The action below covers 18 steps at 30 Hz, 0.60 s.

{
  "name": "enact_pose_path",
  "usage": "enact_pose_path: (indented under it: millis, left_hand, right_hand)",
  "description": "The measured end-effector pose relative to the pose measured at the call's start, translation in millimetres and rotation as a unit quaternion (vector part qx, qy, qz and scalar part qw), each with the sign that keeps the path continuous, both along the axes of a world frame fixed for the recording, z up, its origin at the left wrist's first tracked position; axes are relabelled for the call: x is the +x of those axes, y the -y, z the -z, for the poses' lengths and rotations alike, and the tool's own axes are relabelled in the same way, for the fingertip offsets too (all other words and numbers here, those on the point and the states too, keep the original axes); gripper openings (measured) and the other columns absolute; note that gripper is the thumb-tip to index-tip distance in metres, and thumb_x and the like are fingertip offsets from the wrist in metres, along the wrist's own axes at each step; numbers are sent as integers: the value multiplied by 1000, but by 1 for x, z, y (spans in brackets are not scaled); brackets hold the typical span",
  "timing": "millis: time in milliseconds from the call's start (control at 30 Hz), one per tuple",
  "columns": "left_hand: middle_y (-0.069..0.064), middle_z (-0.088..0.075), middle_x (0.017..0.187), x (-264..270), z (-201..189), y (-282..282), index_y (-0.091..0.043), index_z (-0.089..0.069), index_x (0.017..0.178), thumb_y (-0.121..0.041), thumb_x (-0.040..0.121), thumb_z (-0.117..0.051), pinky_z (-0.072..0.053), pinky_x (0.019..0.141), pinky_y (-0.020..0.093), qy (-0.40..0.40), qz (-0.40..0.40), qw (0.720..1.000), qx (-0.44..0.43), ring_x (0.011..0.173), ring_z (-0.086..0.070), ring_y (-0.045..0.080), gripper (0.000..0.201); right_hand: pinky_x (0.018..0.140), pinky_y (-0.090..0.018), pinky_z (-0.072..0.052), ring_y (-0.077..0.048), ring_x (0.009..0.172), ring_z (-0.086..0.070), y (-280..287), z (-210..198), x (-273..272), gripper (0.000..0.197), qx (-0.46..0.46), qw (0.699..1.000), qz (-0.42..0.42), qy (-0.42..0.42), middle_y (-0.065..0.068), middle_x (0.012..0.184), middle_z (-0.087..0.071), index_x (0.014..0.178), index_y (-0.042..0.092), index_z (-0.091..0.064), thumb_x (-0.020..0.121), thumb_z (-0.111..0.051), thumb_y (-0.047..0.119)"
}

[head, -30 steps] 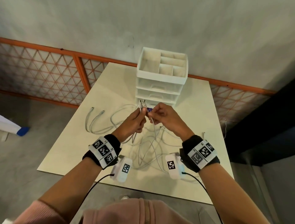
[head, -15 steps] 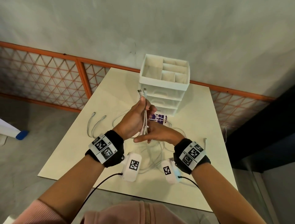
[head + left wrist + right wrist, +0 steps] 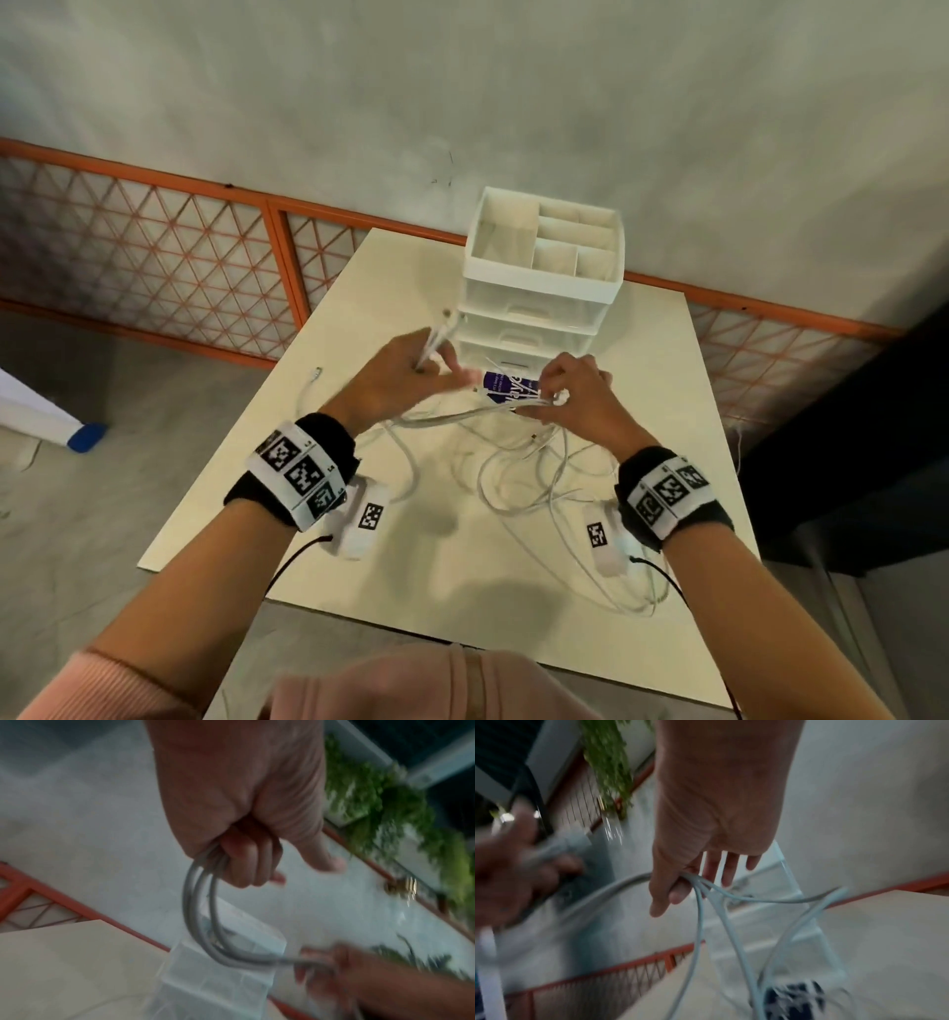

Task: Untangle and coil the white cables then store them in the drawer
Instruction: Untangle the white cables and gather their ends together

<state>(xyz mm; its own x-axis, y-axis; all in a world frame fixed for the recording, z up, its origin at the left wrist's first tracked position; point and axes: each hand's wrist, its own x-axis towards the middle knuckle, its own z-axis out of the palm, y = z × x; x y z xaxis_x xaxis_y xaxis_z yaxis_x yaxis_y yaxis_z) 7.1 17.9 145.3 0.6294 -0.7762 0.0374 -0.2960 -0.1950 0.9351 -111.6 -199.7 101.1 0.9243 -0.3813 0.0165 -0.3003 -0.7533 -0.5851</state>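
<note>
- White cables stretched between both hands above the table; rest of the tangle slack on the tabletop, just in front of the drawer unit.
- Left hand fisted round several strands, plug ends poking up past the knuckles; seen in the left wrist view as fingers curled tight over a looped bundle.
- Right hand pinching the same strands between thumb and forefinger, other fingers straight and spread.
- Light, limp, smooth-jacketed by the look: likely to slide through a loose pinch and spring out of any coil not held.
- Best held near the plugs, then fed through the other hand loop by loop; probably snags where strands cross.
- Purple packet lying close under the hands, touching some strands; could be dragged along.
- One loop reaching the near right table edge; a pull might tip it over.
- Drawers appear closed; bare tabletop left of the tangle for laying coils.
</note>
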Motion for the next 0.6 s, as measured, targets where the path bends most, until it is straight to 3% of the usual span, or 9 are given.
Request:
enact_pose_path:
  millis: [67, 133, 200, 267, 333, 467, 600]
  left_hand:
    - [-12, -38, 39, -6, 19, 5, -22, -60, 87, -36, 75, -76, -21, 43, 16, 55, 48, 994, 82, 38, -28, 5, 24]
    - [-11, -41, 41, -11, 35, 11, -19, -64, 77, -34, 79, -74, -26, 48, 19, 84, 52, 989, 108, 38, -35, 3, 18]
    - [-11, -47, 46, -10, 41, 13, -13, -65, 69, -31, 87, -65, -30, 51, 19, 121, 15, 989, 89, 42, -45, -1, 25]
    - [-11, -47, 46, -3, 38, 9, -15, -58, 64, -28, 90, -60, -30, 48, 15, 136, -40, 990, 27, 44, -45, 2, 30]
    - [-8, -45, 50, 4, 30, 6, -6, -56, 68, -26, 91, -59, -29, 49, 18, 145, -81, 986, -23, 48, -39, 7, 31]
    - [-1, -41, 49, 16, 23, 4, -3, -55, 71, -30, 92, -57, -31, 50, 23, 137, -188, 970, -66, 50, -35, 11, 34]
    - [13, -50, 58, 30, 37, -3, 7, -57, 76, -32, 92, -57, -31, 52, 32, 124, -238, 963, -30, 56, -42, 23, 42]
  right_hand:
    - [75, -28, -38, -14, 78, -55, -6, -23, 6, 22, 62, 997, -39, 20, -4, 79, -68, 65, 7, -67, 67, -83, 22]
    - [55, -14, -38, -2, 52, -50, -16, -43, 11, 24, 96, 993, -67, 13, 4, 53, -65, 55, 7, -63, 70, -79, 15]
    - [47, -10, -36, 0, 42, -48, -21, -51, 12, 33, 129, 988, -80, -2, 0, 47, -61, 57, -2, -59, 76, -77, 19]
    - [51, -12, -38, -4, 46, -52, -17, -48, 10, 38, 157, 984, -80, -34, -6, 49, -61, 67, -6, -62, 78, -75, 27]
    - [58, -19, -39, -10, 53, -54, -7, -37, 7, 34, 146, 983, -76, -80, -1, 51, -61, 73, 1, -65, 78, -75, 33]
    - [60, -25, -36, -10, 54, -51, 21, -9, -5, 31, 83, 985, -40, -148, 1, 56, -59, 64, 14, -54, 80, -73, 33]
    - [61, -26, -36, -13, 60, -51, 38, 4, -17, 42, 110, 985, -6, -131, -8, 63, -57, 71, -3, -57, 77, -76, 34]
